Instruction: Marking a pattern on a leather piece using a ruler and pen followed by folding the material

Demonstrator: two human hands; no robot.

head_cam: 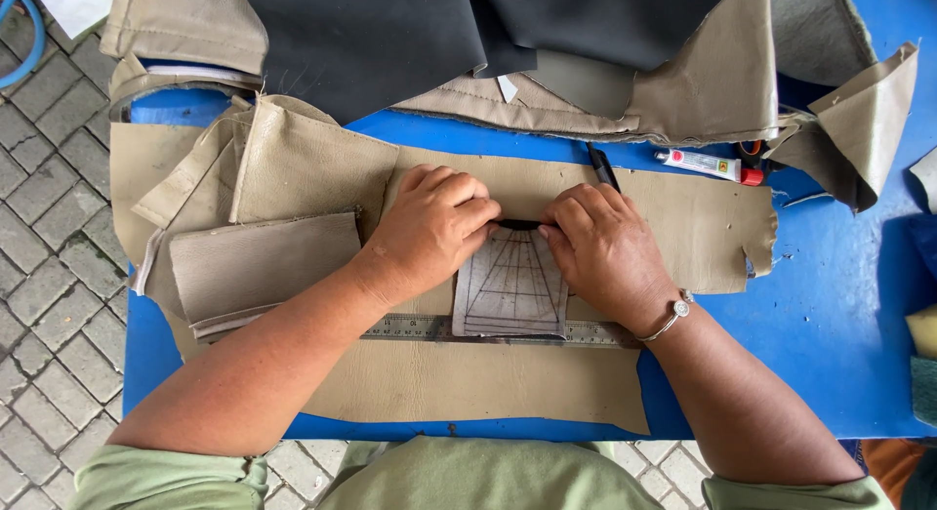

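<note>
Fingers point(480, 215) of the left hand point(429, 227) are curling down onto the top edge of a template point(510, 285), while those of the right hand point(600, 246) are bending in from the other side; both sets are pressing a thin dark strip point(517, 224) between them, though what that strip is cannot be made out. Neither hand is closing around anything; each is bearing flat on the work.

The template is a pale, fan-shaped card, narrower at the top, marked with ruled lines that spread downward and cross-lines. It is lying on a tan sheet point(468, 378) near the table's middle, its lower edge touching a steel ruler point(420, 326), whose ends are disappearing under the forearms.

A bracelet point(673, 315) is circling the right wrist. Just behind that hand a black pen point(602, 165) is poking out, mostly hidden. A folded tan piece point(264, 266) is lying to the left. Farther back, a glue tube point(708, 164) is resting on the blue table point(839, 305), beside heaped tan and black material point(390, 32) cut off by the frame's top.
</note>
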